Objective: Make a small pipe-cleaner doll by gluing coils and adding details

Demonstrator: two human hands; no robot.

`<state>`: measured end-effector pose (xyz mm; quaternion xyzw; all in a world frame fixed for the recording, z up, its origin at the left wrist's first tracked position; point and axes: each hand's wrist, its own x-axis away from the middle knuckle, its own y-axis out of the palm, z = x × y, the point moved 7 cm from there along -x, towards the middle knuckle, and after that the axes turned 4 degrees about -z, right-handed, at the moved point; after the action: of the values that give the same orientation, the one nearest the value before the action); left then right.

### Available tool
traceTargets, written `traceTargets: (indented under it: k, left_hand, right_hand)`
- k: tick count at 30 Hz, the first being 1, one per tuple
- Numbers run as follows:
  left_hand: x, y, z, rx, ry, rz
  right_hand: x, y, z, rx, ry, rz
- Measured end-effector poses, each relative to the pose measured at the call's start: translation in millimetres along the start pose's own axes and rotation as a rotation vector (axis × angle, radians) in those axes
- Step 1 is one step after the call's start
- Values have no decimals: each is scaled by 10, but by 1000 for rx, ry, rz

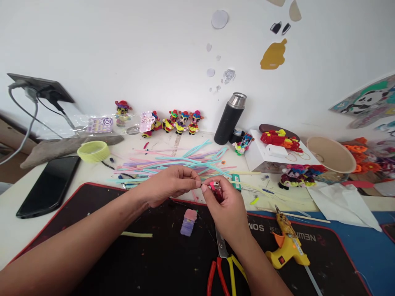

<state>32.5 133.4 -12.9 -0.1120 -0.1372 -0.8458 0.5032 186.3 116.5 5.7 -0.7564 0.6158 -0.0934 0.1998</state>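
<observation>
Both of my hands meet above the back edge of the black mat (148, 263). My left hand (174, 183) is closed in a pinch, its fingertips almost touching those of the right; what lies between them is too small to make out. Curled in my right hand (226, 201) is a small dark red and pink figure (216, 189) with a round eye, partly hidden by the fingers. Below the hands lies a fuzzy pink and purple piece (188, 223). Red and yellow tool handles (226, 271) with a metal blade stick out under my right wrist.
A yellow glue gun (288, 246) rests at the right. Behind the hands, pastel pipe cleaners (179, 160) are spread out. Several small figures (183, 122) stand along the wall, near a black flask (230, 119). At left are a phone (49, 185) and green tape (93, 151).
</observation>
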Motion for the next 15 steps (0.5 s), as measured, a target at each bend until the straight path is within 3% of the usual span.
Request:
traceTargets:
  k: [9, 15]
  left_hand:
    - [-6, 3, -11, 10, -7, -31]
    - [-6, 45, -51, 174, -32, -51]
  right_hand:
    - [7, 5, -2, -9, -9, -10]
    - [0, 8, 12, -94, 3, -15]
